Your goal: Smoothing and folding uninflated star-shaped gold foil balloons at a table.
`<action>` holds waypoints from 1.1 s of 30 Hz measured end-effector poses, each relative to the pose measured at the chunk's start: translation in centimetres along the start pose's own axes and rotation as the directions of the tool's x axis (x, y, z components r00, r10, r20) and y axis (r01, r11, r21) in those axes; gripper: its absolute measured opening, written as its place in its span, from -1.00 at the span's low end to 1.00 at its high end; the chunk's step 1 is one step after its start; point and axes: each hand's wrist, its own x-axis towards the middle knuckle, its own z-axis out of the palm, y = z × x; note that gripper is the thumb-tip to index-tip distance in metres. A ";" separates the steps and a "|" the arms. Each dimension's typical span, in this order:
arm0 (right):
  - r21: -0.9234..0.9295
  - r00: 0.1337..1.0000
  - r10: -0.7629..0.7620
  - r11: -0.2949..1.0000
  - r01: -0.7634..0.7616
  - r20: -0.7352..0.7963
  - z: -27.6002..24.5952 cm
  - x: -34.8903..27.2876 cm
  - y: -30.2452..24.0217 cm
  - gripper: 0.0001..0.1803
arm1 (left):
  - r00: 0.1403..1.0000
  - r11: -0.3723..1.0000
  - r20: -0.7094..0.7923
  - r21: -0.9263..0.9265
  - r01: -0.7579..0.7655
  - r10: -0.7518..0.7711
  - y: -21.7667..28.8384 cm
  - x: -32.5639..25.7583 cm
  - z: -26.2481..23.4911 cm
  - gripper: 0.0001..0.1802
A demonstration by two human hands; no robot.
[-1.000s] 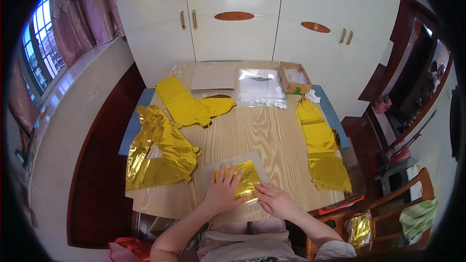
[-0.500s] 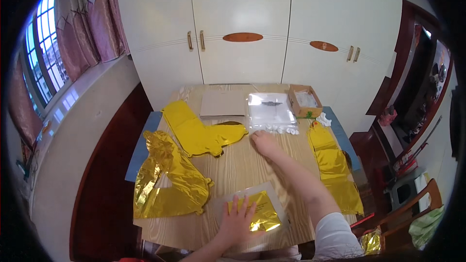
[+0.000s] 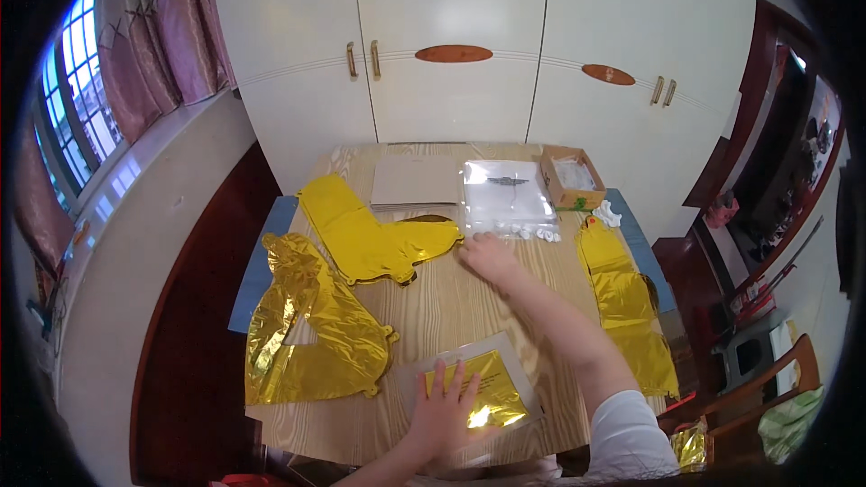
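Note:
My left hand (image 3: 442,410) lies with spread fingers on a folded gold foil balloon (image 3: 494,386), which rests on a grey card (image 3: 516,352) near the table's front edge. Across the table reaches my right hand (image 3: 490,259), its fingers curled together; what they hold, if anything, is hidden. That hand is beside the tip of a flat gold foil balloon (image 3: 347,230) and just in front of a stack of clear plastic bags (image 3: 492,203). Small white pieces (image 3: 539,234) lie along the bags' near edge.
Another crumpled gold foil balloon (image 3: 329,361) covers the table's left front, and one more (image 3: 622,298) lies along the right side. At the back are a stack of grey cards (image 3: 415,182) and a cardboard box (image 3: 577,196) holding clear plastic. White cabinet doors (image 3: 451,0) stand behind the table.
The view has shifted slightly. My right hand has moved a little to the left, closer to the foil balloon's tip. My left hand stays on the folded foil.

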 end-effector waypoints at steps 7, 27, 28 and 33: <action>0.274 0.980 -0.178 0.950 0.149 0.084 -4.4 -4.3 -3.7 -0.80 | 1.000 0.997 -0.007 0.077 0.000 0.000 0.0 -0.4 0.4 0.03; 0.437 0.809 0.567 0.694 -0.571 0.156 -13.3 -26.5 -9.4 -0.86 | 0.923 0.922 0.078 0.063 -0.382 0.377 0.6 3.7 0.5 -0.35; 0.506 0.818 0.556 0.669 -0.544 0.145 -14.2 -26.9 -10.1 -0.86 | 0.929 0.929 0.076 0.053 -0.367 0.363 0.6 3.4 0.7 -0.37; 0.693 0.844 0.527 0.570 -0.441 0.103 -18.2 -30.3 -14.0 -0.86 | 0.925 0.927 0.089 0.026 -0.374 0.371 1.7 3.7 0.6 -0.46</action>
